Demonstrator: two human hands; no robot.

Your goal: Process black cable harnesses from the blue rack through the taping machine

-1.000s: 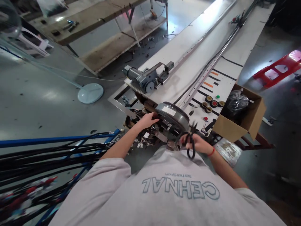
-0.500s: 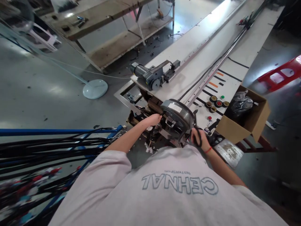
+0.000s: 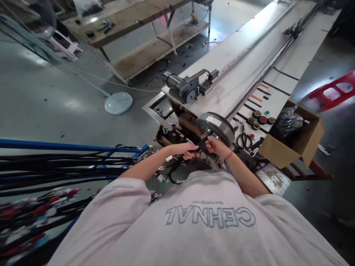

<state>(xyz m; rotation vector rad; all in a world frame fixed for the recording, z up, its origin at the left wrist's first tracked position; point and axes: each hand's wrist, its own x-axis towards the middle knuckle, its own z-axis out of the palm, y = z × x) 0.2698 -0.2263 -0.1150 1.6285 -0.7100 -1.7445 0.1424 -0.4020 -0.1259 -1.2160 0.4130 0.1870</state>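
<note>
My left hand [image 3: 190,150] is wrapped round a black cable bundle [image 3: 174,167], whose loose end with white connectors hangs below it. Close by on the right, my right hand [image 3: 215,145] has its fingers closed on the same dark bundle, in front of the round grey machine head [image 3: 217,125]. Black-handled scissors [image 3: 244,139] lie on the white table [image 3: 235,66] beside several tape rolls [image 3: 263,119].
A grey motor unit [image 3: 183,87] sits at the table's near left corner. An open cardboard box [image 3: 298,142] stands at the right. Black cables [image 3: 69,164] hang over a blue rack [image 3: 41,144] at the left.
My right hand has let go of the scissors, now on the table, and moved left to the bundle. My left hand has shifted slightly right and down.
</note>
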